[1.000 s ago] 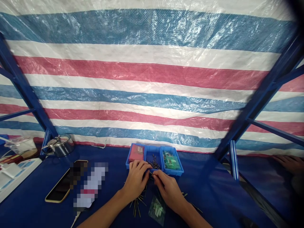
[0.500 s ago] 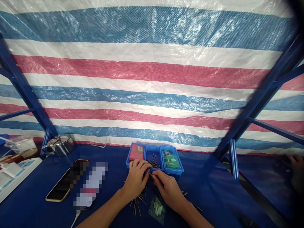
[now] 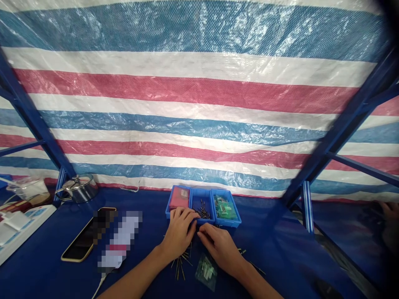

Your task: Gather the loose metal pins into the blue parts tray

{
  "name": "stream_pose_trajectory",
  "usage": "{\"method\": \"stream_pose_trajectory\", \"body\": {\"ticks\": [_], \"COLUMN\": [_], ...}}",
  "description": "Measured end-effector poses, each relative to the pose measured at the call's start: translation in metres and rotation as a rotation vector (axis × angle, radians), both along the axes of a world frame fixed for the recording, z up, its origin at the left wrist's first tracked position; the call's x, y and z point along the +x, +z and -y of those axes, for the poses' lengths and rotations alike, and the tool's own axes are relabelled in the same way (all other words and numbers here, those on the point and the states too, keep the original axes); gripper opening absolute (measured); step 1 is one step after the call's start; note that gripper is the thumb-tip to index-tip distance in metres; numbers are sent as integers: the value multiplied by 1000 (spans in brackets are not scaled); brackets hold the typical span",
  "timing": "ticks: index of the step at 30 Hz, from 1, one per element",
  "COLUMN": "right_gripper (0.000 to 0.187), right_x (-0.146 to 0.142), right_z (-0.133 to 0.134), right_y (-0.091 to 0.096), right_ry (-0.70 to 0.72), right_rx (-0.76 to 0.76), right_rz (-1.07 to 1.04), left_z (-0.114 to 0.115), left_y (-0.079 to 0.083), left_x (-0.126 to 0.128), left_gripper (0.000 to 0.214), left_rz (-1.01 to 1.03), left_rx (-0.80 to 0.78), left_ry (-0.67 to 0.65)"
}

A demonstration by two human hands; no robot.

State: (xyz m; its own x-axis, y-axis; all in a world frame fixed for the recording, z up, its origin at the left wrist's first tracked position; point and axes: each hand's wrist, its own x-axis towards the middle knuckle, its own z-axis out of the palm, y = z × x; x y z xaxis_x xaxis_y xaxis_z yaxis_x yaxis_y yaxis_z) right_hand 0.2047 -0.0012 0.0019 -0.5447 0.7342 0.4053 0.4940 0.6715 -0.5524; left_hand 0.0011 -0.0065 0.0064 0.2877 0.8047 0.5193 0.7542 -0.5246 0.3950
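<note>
My left hand (image 3: 179, 230) lies at the front of a row of blue bins, its fingers curled over the near rim and its thumb pointing at my right hand. Just across a small gap is my right hand (image 3: 222, 246), thumb and index finger pinched; anything in either hand is too small or hidden to make out. Thin dark rods (image 3: 203, 211), which look like drill bits, stand in the middle bin (image 3: 199, 197). More thin brass-coloured rods (image 3: 179, 265) are fanned out on the table below my left hand. A clear bag (image 3: 206, 272) with pale pieces lies between my forearms.
The left bin holds a red packet (image 3: 180, 197), the right bin green packets (image 3: 225, 207). A phone (image 3: 84, 241), a blurred-out device with a cable (image 3: 99, 286), a metal pot (image 3: 81, 189) and a power strip (image 3: 29, 232) are at left. Blue frame posts (image 3: 330, 137) flank a striped sheet.
A thin yellowish piece showed between my fingertips before and is out of sight now. My hands have drawn slightly apart; the camera view shifts a little.
</note>
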Motion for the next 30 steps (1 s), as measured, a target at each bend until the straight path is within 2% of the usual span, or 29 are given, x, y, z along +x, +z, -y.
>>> {"method": "stream_pose_trajectory", "body": {"ticks": [5,10,17,30], "right_gripper": [19,13,10,8], "right_x": [1,0,-1,-1], "right_z": [0,-3,-3,0], "right_y": [-3,-7,-3,-2], "right_ry": [7,1,-5,6], "right_rx": [-22,20,21,46], "right_rz": [98,185,272,347], "left_z": [1,1,1,0], "left_y": [0,1,1,-1], "left_x": [0,0,0,0], "left_gripper": [24,24,23,23], "left_rz": [-3,0,6,23], "left_rx": [4,-6,1,-10], "left_ry": [1,-1,1,-9]}}
